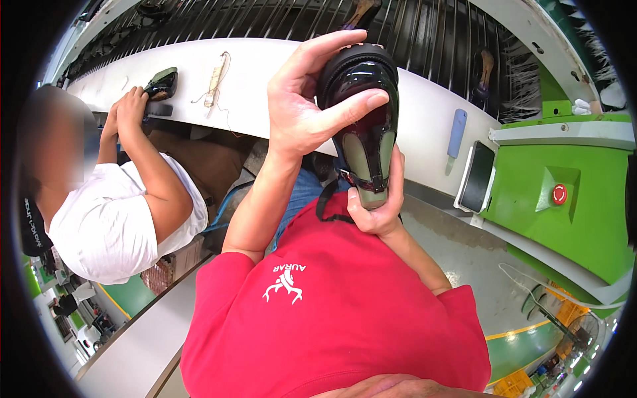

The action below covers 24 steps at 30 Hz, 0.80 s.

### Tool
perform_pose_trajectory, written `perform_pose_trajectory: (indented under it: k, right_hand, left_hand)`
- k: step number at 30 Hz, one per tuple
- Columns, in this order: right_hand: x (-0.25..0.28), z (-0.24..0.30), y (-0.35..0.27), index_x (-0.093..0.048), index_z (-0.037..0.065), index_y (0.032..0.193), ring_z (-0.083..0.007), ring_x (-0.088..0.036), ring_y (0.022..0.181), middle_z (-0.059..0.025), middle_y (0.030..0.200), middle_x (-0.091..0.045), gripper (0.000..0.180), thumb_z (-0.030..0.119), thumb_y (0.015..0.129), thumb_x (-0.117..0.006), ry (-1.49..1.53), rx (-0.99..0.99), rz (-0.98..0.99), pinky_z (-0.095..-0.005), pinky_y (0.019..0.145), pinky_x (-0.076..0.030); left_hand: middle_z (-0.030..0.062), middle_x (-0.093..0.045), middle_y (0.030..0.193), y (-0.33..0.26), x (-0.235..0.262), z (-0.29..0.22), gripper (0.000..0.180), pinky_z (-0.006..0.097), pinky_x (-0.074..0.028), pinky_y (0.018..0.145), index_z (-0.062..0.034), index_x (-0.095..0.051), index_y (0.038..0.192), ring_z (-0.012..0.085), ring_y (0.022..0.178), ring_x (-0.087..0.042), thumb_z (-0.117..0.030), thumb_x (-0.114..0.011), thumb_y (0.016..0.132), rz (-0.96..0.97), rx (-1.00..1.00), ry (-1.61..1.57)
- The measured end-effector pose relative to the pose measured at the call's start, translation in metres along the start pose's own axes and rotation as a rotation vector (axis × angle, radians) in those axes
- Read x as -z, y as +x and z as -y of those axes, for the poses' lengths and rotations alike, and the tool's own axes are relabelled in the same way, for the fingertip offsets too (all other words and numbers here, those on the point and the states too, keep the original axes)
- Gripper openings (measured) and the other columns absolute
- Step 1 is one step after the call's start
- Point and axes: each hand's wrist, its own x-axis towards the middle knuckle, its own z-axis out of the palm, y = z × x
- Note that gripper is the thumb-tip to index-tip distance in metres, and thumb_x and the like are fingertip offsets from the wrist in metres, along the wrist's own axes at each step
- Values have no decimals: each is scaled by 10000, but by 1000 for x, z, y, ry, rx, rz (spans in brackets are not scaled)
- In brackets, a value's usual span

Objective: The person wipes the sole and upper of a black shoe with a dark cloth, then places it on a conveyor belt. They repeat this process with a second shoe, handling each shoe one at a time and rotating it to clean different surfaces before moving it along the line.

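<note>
White table top (255, 73) gives a hand room between the left hand (302, 109) and a string bundle (213, 85); another gap runs from the held shoe (363, 123) to a blue-handled tool (456, 132); beyond it, a phone (476, 176) and green machine (521, 192) block the right.

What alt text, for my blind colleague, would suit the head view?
A person holds a glossy black shoe with a green form inside, left grip at its toe, right grip at its heel, before a white bench. At left, a co-worker handles another dark shoe; at right are a blue-handled tool and a phone.
</note>
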Motion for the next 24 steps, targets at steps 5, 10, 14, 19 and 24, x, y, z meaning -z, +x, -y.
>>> perform_pose_trajectory:
  k: [5, 10, 14, 19, 24]
  right_hand:
    - [2, 2, 3, -238, -136, 1660, -363, -562, 1327, -257, 1452, -454, 1038, 25, 727, -664, -30, 20, 2, -432, 1140, -473]
    - [1, 3, 7, -248, -141, 1655, -362, -579, 1310, -255, 1443, -467, 1021, 10, 730, -654, 1, -9, 5, -422, 1122, -488]
    - [-2, 0, 10, -252, -140, 1657, -349, -589, 1298, -244, 1434, -475, 1019, 9, 732, -655, 23, -28, -14, -417, 1116, -492]
    - [-5, -2, 16, -232, -124, 1673, -296, -594, 1282, -201, 1433, -456, 1008, -47, 745, -618, 85, -1, -23, -365, 1042, -552]
    - [-7, -4, 11, -236, -124, 1672, -298, -598, 1265, -201, 1433, -451, 1016, -44, 735, -623, 101, -47, -62, -366, 1036, -554]
  left_hand:
    - [216, -751, 1298, 0, 0, -2, 707, 337, -586, 1032, 85, -597, 1457, 226, 1145, -750, 4, -910, 829, 14, 52, 18]
    - [142, -775, 1190, 2, 2, 4, 611, 334, -626, 975, 45, -644, 1412, 195, 1085, -763, -35, -912, 869, -18, 21, -2]
    - [131, -780, 1177, 8, 5, 9, 480, 322, -607, 983, 56, -666, 1385, 172, 1085, -753, -48, -843, 951, -102, 73, -173]
    - [222, -727, 1334, 14, 10, 29, 889, 385, -505, 1137, 93, -573, 1476, 273, 1257, -691, -647, -193, 1161, -45, 167, -269]
    - [200, -734, 1322, 16, 1, 8, 827, 361, -529, 1100, 93, -582, 1469, 242, 1228, -700, -587, -208, 1183, -50, 233, -179]
